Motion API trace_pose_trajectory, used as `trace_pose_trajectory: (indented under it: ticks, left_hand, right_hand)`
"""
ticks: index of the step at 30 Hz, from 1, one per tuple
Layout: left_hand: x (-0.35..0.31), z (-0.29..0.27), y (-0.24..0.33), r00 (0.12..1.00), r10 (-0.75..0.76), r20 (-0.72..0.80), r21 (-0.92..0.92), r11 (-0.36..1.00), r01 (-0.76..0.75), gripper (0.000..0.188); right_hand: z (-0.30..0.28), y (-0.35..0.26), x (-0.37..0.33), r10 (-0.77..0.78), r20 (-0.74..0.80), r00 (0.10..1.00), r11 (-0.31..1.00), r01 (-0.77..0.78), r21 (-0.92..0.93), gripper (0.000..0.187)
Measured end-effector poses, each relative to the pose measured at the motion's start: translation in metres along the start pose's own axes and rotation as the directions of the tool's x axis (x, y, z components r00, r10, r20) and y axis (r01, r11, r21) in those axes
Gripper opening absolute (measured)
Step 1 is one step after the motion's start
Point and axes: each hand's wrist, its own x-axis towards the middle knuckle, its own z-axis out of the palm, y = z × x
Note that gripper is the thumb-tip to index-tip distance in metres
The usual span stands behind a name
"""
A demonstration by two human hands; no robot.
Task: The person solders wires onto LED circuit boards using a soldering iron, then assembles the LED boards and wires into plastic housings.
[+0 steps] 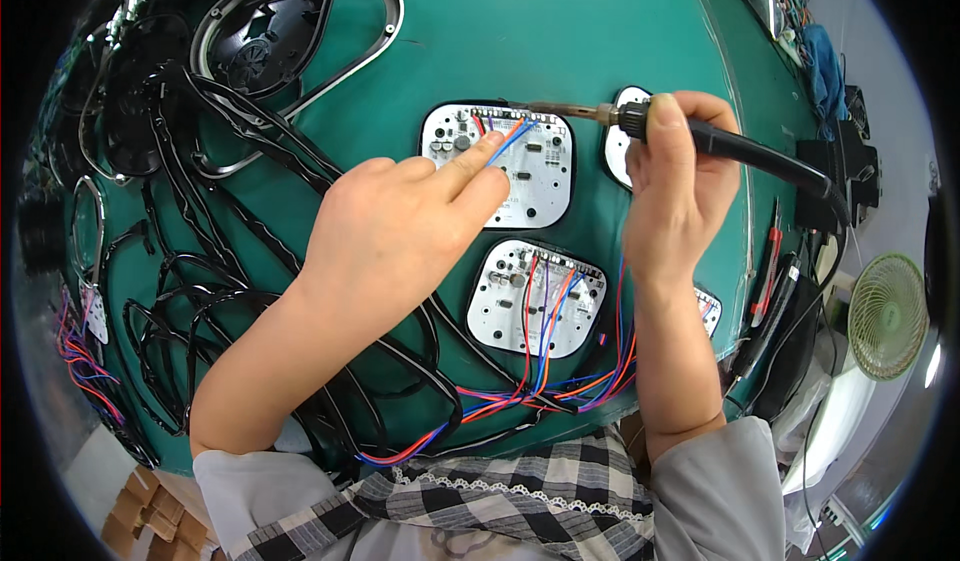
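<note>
A white circuit board (541, 199) with rounded corners lies on the green mat, with red, purple, orange and blue wires (514, 138) at its far edge. My left hand (395, 216) rests over the board's left part, its fingers closed on the wires close to their ends. In my right hand (685, 181) is a soldering iron (755, 149), gripped by its black handle. The iron points left, and its tip is at the row of contacts along the board's far edge. My left fingers hide part of the board and the wires' lower run.
A second wired board (497, 323) lies nearer me, and another board (616, 149) sits partly behind my right hand. Black cables (215, 231) tangle across the left. Black housings and a silver frame (392, 16) stand far left. A red-handled tool (768, 273) and a green fan (887, 316) are right.
</note>
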Motion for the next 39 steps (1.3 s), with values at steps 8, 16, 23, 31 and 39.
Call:
trace_pose_trajectory:
  ticks: [8,16,23,31,39]
  left_hand:
    - [0.002,0.001,-0.006,0.999,0.014,-0.051,0.015,1.000,-0.013,0.018]
    - [0.004,0.001,-0.002,1.000,-0.012,-0.008,-0.013,1.000,0.012,0.018]
    - [0.005,-0.001,0.002,1.000,-0.023,0.018,-0.030,0.999,0.024,0.018]
    - [0.007,-0.005,0.001,0.997,-0.012,0.076,-0.089,0.996,0.019,0.028]
    - [0.011,-0.009,0.000,0.997,0.013,0.070,-0.010,1.000,-0.012,0.028]
  right_hand:
    - [0.006,0.010,0.001,-0.059,-0.008,0.998,0.998,0.059,-0.004,0.013]
    - [0.003,0.013,0.004,-0.062,-0.002,0.998,0.997,0.061,-0.051,0.013]
    - [0.003,0.010,0.005,-0.065,-0.004,0.998,0.995,0.064,-0.074,0.014]
    - [0.001,0.010,0.005,-0.121,0.030,0.992,0.988,0.124,-0.098,0.012]
    - [-0.003,0.003,0.008,-0.105,0.075,0.992,0.988,0.113,-0.106,0.010]
